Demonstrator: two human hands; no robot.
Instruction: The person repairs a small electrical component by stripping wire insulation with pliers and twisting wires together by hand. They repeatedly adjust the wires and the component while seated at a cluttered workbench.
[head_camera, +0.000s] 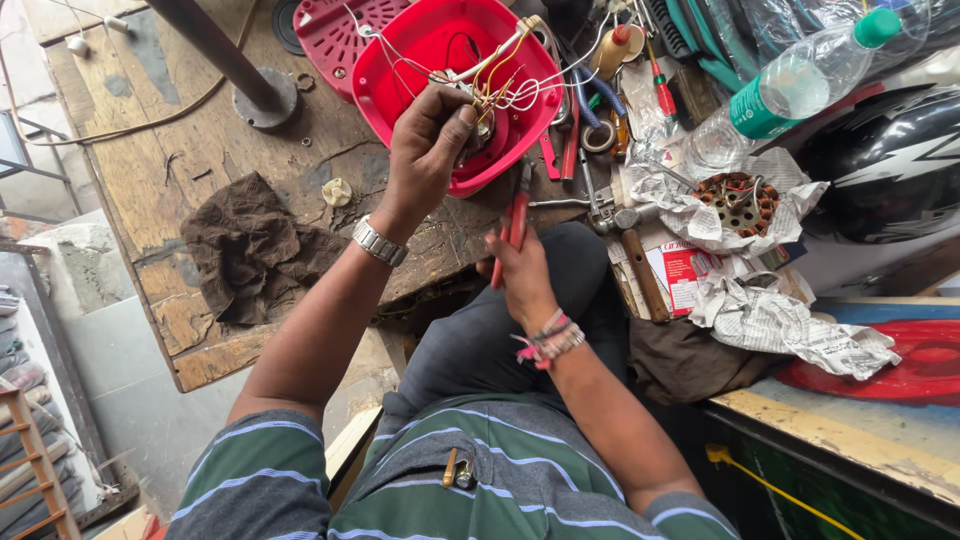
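1. Red housing (455, 60), one, open side up, at workbench (150, 160) near edge; one red grille (335, 35) behind it.
2. Brown rag (250, 250), one, left of housing; bare wood between.
3. Left hand (425, 150), wrist bent, pinching wires (500, 85) inside housing.
4. Right hand (520, 265), below housing rim, clenched round one red-handled pliers (515, 220).

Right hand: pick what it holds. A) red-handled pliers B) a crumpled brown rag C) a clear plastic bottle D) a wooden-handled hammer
A: the right hand grips the red-handled pliers by their handles, beside the red plastic housing on the wooden workbench, where the left hand works at the wires.
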